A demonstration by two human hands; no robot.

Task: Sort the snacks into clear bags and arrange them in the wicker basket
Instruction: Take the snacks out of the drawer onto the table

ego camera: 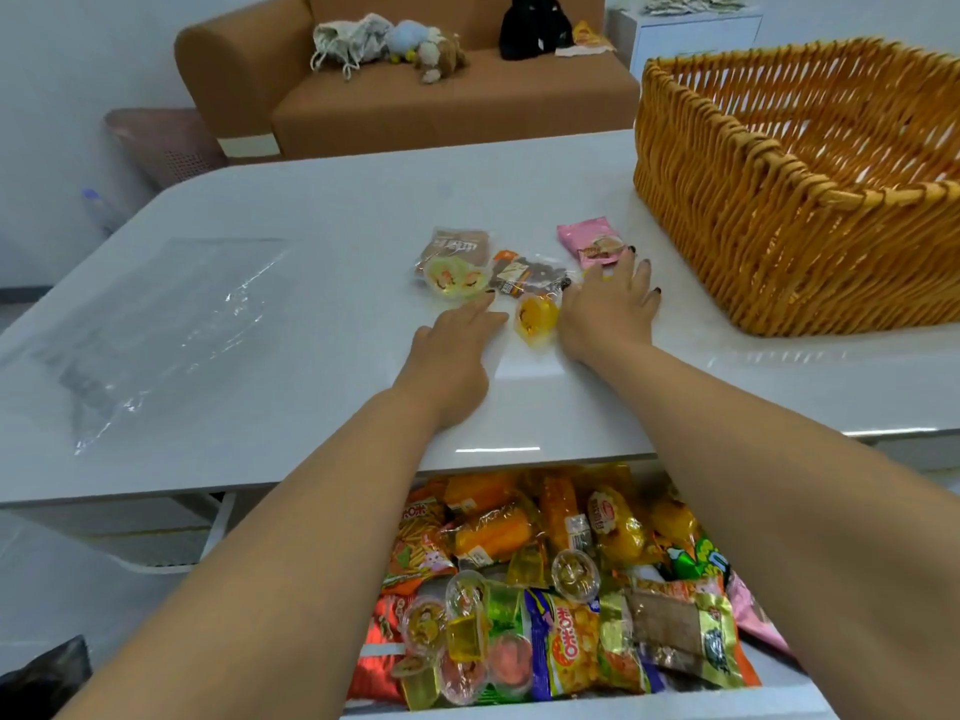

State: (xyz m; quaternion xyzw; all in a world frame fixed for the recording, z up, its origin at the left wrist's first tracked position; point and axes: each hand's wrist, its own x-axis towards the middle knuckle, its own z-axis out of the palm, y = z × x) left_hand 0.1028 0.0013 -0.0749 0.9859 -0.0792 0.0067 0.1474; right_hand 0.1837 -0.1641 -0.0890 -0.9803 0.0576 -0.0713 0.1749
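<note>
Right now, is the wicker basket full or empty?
Empty as far as visible: the wicker basket shows only bare weave inside; no bags or snacks.

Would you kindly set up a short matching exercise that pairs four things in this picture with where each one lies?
Things:
1. wicker basket
2. clear bags
3. yellow jelly cup
4. pink snack packet

Places:
A. between the left hand and right hand
B. flat on the table's left part
C. at the table's right end
D. at the right hand's fingertips, near the basket

Pairs: 1-C, 2-B, 3-A, 4-D
</note>
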